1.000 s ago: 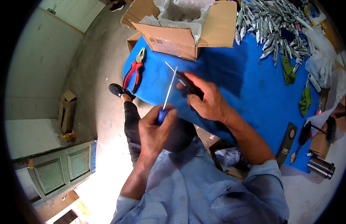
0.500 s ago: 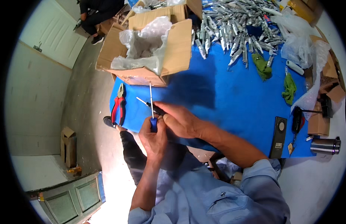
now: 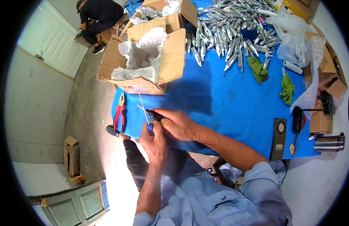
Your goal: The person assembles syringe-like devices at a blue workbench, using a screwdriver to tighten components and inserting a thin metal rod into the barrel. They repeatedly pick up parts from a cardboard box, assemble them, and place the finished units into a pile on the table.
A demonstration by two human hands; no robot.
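Note:
Upright in my left hand (image 3: 153, 145) is a screwdriver (image 3: 150, 128) with a blue handle and a long thin metal shaft, the fingers closed round the handle. My right hand (image 3: 180, 125) is closed on a black rod-shaped piece (image 3: 155, 115) with a thin metal tip; its exact kind is unclear. The piece points left and crosses close to the screwdriver shaft; whether they touch I cannot tell. Both hands are close together over the near edge of the blue-covered table (image 3: 234, 109). Left of them lie pliers (image 3: 120, 116) with red and black handles.
An open cardboard box (image 3: 172, 56) lined with plastic wrap stands ahead. Behind it, to the right, is a large heap of grey pen-like pieces (image 3: 231, 30). Green cloths (image 3: 257, 69), a dark flat device (image 3: 278, 139) and a metal cup (image 3: 329, 143) lie rightward. A person (image 3: 101, 19) sits far left.
The screwdriver's shaft has tilted further left. The black piece has shifted slightly down and left, showing more of its body. The whole view has moved a little, revealing more of the other person.

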